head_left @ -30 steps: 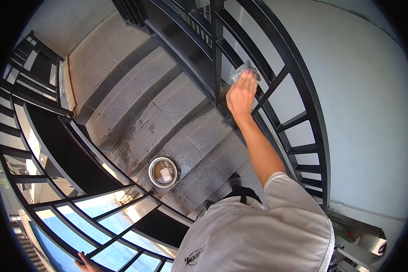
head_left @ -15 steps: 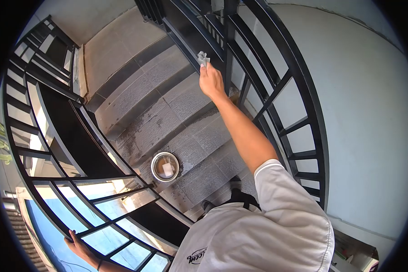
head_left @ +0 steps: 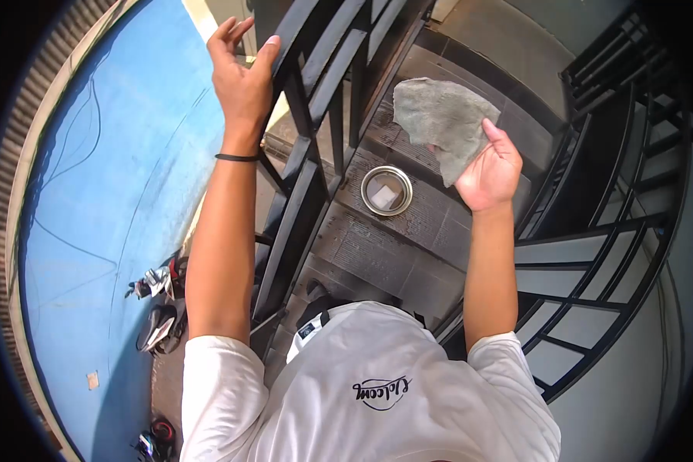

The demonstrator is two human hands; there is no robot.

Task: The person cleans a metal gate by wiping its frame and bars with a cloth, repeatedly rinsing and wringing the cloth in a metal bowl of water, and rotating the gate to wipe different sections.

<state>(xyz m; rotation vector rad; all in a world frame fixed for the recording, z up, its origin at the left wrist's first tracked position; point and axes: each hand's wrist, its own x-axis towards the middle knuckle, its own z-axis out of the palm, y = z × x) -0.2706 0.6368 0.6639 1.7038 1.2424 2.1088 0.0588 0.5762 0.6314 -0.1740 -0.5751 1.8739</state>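
A damp-looking grey cloth (head_left: 446, 115) hangs spread out from my right hand (head_left: 491, 171), held between the thumb and the fingers, which are partly hidden behind it. It is held up above the tiled steps. My left hand (head_left: 242, 81) is raised at the black metal railing (head_left: 335, 65) on the left, fingers apart and thumb beside the top rail. Whether the palm touches the rail I cannot tell. Below and between my hands, a round metal bowl (head_left: 367, 202) stands on a step, with liquid and a pale block-like thing inside.
Dark tiled steps (head_left: 377, 246) with wet patches rise ahead. A second black railing (head_left: 631, 223) runs along the right, by a pale wall (head_left: 631, 339). Beyond the left railing are a blue wall (head_left: 123, 154) and parked motorbikes (head_left: 162, 327) far below.
My view has turned toward the left railing. The right hand has come back from the right railing, and the bunched cloth is now spread out. My left hand has moved forward along its rail.
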